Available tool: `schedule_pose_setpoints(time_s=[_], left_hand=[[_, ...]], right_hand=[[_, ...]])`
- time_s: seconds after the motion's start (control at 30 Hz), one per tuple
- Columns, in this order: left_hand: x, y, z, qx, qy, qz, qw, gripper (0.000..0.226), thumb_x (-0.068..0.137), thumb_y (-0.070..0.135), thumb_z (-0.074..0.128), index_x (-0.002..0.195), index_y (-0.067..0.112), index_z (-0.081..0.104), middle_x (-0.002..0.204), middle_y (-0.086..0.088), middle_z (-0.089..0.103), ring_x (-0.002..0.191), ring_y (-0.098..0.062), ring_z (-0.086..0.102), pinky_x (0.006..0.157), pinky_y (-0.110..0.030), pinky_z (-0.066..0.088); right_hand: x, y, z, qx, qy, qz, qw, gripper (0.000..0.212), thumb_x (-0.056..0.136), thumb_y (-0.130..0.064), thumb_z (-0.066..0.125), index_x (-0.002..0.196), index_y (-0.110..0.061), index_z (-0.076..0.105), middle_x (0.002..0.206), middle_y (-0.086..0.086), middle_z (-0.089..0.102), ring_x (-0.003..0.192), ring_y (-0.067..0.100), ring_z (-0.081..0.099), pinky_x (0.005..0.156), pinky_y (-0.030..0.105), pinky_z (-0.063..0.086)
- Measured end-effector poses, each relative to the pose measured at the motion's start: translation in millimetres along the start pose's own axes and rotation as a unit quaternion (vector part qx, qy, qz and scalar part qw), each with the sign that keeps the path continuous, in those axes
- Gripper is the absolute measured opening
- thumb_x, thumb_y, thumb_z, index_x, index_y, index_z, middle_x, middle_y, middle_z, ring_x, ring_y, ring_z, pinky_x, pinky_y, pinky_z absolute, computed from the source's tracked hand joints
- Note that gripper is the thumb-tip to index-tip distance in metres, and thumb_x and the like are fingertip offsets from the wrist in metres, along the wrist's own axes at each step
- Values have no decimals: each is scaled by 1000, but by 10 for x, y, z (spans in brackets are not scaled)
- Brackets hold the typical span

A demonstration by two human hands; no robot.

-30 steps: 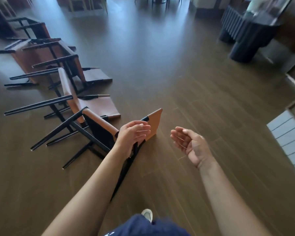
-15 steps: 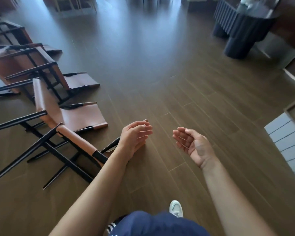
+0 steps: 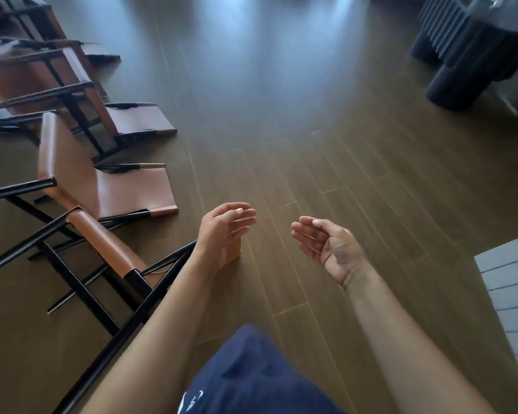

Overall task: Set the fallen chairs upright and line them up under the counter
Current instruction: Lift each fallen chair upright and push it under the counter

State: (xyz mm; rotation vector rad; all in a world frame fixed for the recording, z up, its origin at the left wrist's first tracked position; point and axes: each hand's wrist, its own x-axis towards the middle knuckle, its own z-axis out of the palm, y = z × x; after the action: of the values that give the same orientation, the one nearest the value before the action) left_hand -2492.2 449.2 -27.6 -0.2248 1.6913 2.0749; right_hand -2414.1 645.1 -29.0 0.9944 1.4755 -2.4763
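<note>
Several fallen chairs with black frames and brown leather lie on their sides along the left of the wooden floor. The nearest chair has its legs pointing left, and its backrest corner shows just under my left hand. That hand hovers over the corner with relaxed, slightly curled fingers and grips nothing. My right hand is held palm up to the right, away from any chair, fingers loose. A second chair and a third chair lie behind, with more chairs at the far left.
A dark ribbed piece of furniture stands at the top right. A white panelled surface juts in at the right edge. My knee in navy shorts fills the bottom centre. Open wooden floor stretches ahead.
The view has closed in and the chairs have slid left in frame. My left hand now covers most of the nearest chair's backrest. Both hands keep the same loose pose.
</note>
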Motion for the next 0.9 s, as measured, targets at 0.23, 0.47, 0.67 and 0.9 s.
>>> schedule_pose_setpoints(time_s=[0.23,0.47,0.67,0.9], left_hand=[[908,283,111,-12,18,18,1000,19,96,4,50,101,4,67,99,-12,73,93,-24,71,90,-37,52],[1625,594,234,16,30,8,999,19,96,3,49,97,7,68,94,-9,74,92,-23,71,90,-38,52],[2010,705,295,19,79,-5,997,20,96,3,49,97,7,68,96,-11,73,95,-25,70,87,-36,52],[2496,821,580,29,156,1,987,20,97,5,49,96,10,68,98,-11,73,95,-24,70,87,-36,52]], right_hand=[[937,-477,192,-10,-17,24,1000,23,97,-14,46,96,-10,68,89,7,76,80,16,74,74,28,52],[1734,-941,478,-30,-42,41,998,22,96,-14,48,97,-11,69,92,7,76,83,17,74,74,28,52],[2314,-1210,621,-46,-74,68,994,22,96,-15,49,97,-12,70,94,7,77,86,18,74,76,30,52],[3089,-1602,783,-95,-151,112,978,23,97,-16,47,98,-12,70,96,8,77,89,18,74,84,31,51]])
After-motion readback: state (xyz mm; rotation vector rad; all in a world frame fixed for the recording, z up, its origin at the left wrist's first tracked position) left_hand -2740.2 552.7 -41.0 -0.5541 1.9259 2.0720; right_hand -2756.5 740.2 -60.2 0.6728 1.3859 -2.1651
